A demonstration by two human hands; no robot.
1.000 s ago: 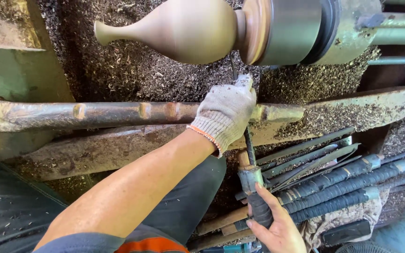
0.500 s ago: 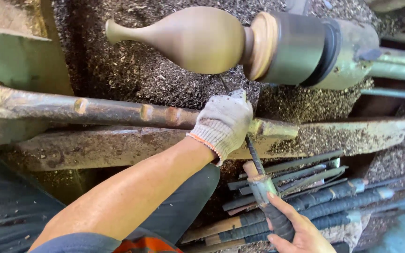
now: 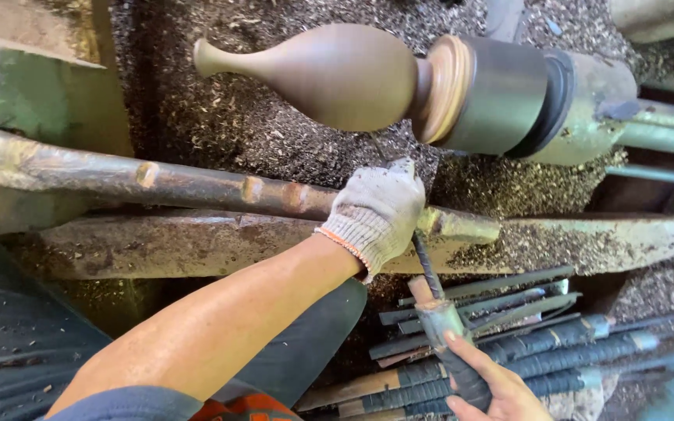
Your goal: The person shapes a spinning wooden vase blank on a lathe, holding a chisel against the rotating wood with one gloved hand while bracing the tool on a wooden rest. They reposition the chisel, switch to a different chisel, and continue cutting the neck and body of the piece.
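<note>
A brown vase-shaped wooden piece (image 3: 321, 74) is mounted sideways in a lathe chuck (image 3: 501, 93), its narrow neck pointing left. My left hand (image 3: 376, 214), in a white knit glove, rests on the rusty bar-shaped tool rest (image 3: 196, 183) and grips the metal shaft of a turning chisel (image 3: 429, 273) just below the piece. The chisel's tip reaches up toward the vase's underside. My bare right hand (image 3: 493, 390) holds the chisel's tape-wrapped handle at the bottom of the view.
Wood shavings (image 3: 220, 117) cover the lathe bed. Several other long chisels with wrapped handles (image 3: 555, 343) lie stacked at the lower right. A worn green lathe body (image 3: 33, 101) sits at left, and a shaving-strewn ledge (image 3: 571, 234) runs below the rest.
The view has shifted so the vase and chuck sit lower and further right in frame. Both hands keep their hold on the chisel, which stays on the rest under the piece.
</note>
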